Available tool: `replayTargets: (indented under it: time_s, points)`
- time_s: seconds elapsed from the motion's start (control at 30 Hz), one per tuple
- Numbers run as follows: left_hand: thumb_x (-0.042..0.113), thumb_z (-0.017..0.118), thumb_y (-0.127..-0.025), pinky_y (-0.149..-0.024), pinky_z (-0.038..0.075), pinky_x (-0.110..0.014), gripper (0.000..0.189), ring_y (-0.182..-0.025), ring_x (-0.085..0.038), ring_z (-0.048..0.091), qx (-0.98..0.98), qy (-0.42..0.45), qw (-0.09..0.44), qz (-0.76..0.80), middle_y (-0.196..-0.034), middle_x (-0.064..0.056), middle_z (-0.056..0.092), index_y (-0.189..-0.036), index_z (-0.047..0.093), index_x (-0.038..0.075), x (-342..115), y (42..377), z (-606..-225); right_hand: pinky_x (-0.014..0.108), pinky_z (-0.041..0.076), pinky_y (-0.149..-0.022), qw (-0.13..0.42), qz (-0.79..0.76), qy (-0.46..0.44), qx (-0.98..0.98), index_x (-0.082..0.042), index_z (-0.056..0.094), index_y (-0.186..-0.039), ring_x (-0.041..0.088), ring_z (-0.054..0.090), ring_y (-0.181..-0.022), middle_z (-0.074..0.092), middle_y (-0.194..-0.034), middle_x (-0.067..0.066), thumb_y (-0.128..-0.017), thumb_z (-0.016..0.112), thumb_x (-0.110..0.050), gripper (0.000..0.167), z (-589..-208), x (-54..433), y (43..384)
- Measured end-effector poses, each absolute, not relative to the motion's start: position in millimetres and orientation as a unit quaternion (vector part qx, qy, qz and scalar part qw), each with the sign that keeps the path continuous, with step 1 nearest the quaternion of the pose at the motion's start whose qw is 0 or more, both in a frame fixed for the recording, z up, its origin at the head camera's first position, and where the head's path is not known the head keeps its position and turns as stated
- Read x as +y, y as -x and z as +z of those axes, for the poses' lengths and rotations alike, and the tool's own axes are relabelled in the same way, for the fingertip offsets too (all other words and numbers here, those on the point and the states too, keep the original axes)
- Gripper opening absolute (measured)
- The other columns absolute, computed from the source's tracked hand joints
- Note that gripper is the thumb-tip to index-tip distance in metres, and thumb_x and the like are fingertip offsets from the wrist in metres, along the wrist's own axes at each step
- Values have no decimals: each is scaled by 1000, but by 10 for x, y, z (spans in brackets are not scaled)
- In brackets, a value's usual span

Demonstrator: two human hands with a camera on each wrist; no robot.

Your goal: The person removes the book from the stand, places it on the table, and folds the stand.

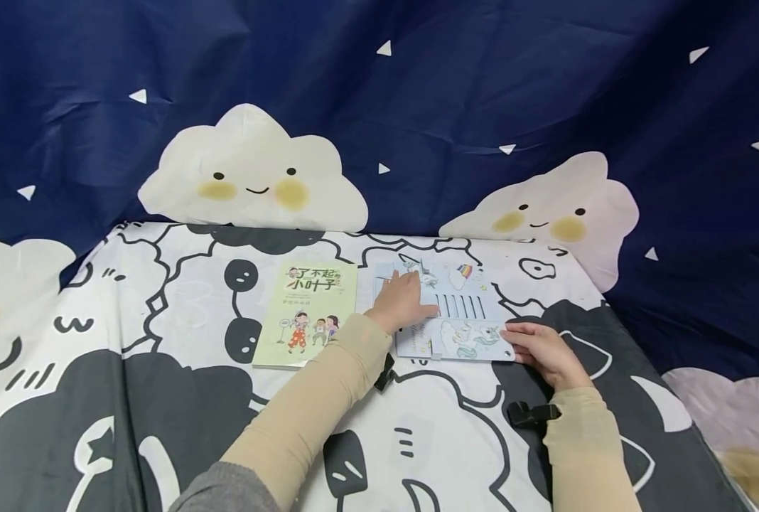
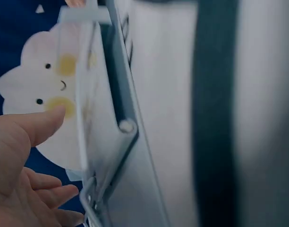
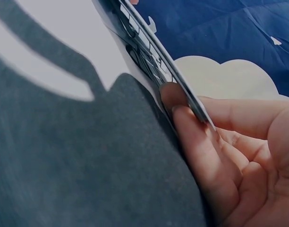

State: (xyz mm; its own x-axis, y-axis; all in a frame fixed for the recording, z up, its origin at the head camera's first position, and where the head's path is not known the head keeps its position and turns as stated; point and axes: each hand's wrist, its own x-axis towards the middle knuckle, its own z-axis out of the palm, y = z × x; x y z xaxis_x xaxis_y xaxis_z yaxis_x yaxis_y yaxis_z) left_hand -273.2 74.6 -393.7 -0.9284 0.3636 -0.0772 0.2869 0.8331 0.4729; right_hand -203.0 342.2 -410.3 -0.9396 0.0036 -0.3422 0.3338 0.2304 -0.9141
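A light-blue book stand (image 1: 482,281) with unicorn and rainbow prints and a row of slots lies on the patterned cloth in the head view. My left hand (image 1: 401,302) reaches over its left part, fingers forward and thumb out to the side. In the left wrist view, the fingertips of the left hand (image 2: 33,161) are right at a bent wire (image 2: 85,198) along the stand's edge. My right hand (image 1: 546,348) pinches the right end of the stand's front unicorn panel (image 1: 465,341). The right wrist view shows thumb and fingers of the right hand (image 3: 239,156) on both faces of its thin edge.
A pale green book (image 1: 277,320) with cartoon children on its cover lies left of the stand. Black straps (image 1: 533,414) circle the wrists. Beneath everything spreads a black-and-white cartoon cloth (image 1: 443,412); a navy curtain (image 1: 418,85) with clouds hangs behind.
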Motion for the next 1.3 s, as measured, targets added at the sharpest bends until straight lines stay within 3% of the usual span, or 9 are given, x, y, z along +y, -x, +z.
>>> replayTargets:
  time_s: [0.3,0.53,1.07,1.3]
  points:
    - [48,71,-88,-126,11,-50,97,-153,-37,15,951,-193,81,229,-164,-10,26,-157,21,2,806,2998,-3945,15,56,-62,136,-607,-113,775,15,39,-140,-1,67,-70,68,-81,-13,-97,62,-12,56,-4095,3419,2020]
    - [36,84,-79,-125,3,-52,116,-154,-36,3,930,-197,127,283,-167,-8,14,-159,8,3,821,3126,-3918,15,56,-63,140,-603,-122,776,13,41,-140,-1,67,-70,69,-81,-13,-97,63,-14,55,-4104,3426,2028]
    - [38,87,-75,-124,0,-57,122,-155,-33,-3,928,-181,163,283,-168,-3,8,-160,4,9,822,3149,-3872,14,56,-62,138,-600,-121,778,15,38,-141,-1,67,-69,68,-81,-13,-97,63,-13,57,-4093,3417,2033]
    - [40,86,-75,-124,1,-58,123,-155,-31,2,931,-186,164,268,-168,-6,10,-160,4,7,829,3182,-3883,14,56,-63,135,-605,-116,776,16,40,-139,-1,67,-70,68,-81,-13,-97,63,-12,56,-4076,3408,2027]
